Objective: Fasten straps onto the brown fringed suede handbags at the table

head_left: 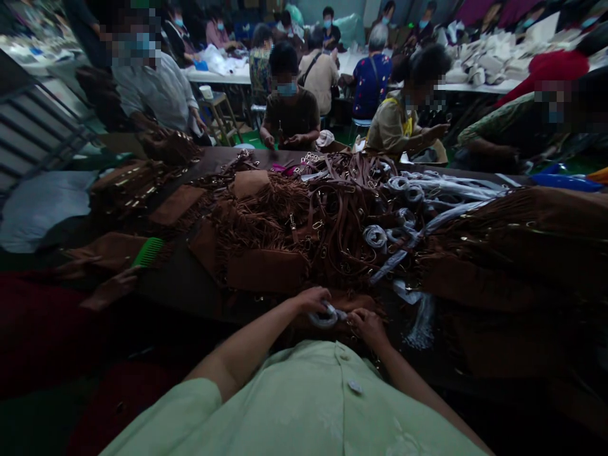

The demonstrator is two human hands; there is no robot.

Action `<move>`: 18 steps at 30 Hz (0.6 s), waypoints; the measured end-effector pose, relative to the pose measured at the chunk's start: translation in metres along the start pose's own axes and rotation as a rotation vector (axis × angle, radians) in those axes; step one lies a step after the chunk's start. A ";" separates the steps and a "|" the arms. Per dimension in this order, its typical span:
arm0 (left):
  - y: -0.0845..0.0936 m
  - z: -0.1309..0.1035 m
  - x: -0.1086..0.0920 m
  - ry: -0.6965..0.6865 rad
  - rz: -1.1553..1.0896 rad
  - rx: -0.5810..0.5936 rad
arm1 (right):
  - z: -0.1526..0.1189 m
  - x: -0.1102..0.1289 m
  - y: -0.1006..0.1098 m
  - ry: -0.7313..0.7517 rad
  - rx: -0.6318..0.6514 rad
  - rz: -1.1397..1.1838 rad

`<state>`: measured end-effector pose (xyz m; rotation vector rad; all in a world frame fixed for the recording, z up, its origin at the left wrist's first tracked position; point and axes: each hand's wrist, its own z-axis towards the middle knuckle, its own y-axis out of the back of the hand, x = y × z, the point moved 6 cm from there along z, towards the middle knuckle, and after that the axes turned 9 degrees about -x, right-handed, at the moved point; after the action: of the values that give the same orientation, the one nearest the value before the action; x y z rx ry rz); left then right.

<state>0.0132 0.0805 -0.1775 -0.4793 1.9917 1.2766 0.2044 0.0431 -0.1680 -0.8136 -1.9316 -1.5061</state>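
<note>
My left hand (314, 299) is closed on a coiled strap in pale wrapping (323, 318), low in the middle of the view, just in front of my shirt. To its right, my right hand (367, 324) pinches the end of the same wrapped strap, where a small metal piece glints. Beneath both hands lies a brown suede bag (354, 300). Beyond it are another brown bag (266, 271) and a heap of brown straps with metal clasps (344, 212). More wrapped coils (375, 236) rest to the right of the heap.
At the left, another person's hand holds a green comb (149, 252) by a brown bag. Fringed bags (503, 253) are piled at the right. Plastic fasteners (422, 326) lie near my right hand. Several people sit across the dark table (183, 282).
</note>
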 end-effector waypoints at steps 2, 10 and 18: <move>0.006 -0.011 0.007 0.003 0.098 0.013 | -0.003 0.007 0.001 0.024 -0.014 -0.039; 0.005 -0.013 -0.006 0.158 0.076 -0.199 | -0.029 0.048 -0.011 0.355 0.138 -0.398; -0.009 -0.028 0.001 0.210 -0.244 -0.146 | -0.029 0.014 0.003 0.233 0.023 -0.296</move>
<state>0.0082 0.0518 -0.1764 -0.9316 1.9424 1.2635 0.1989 0.0175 -0.1492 -0.3318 -1.9488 -1.6613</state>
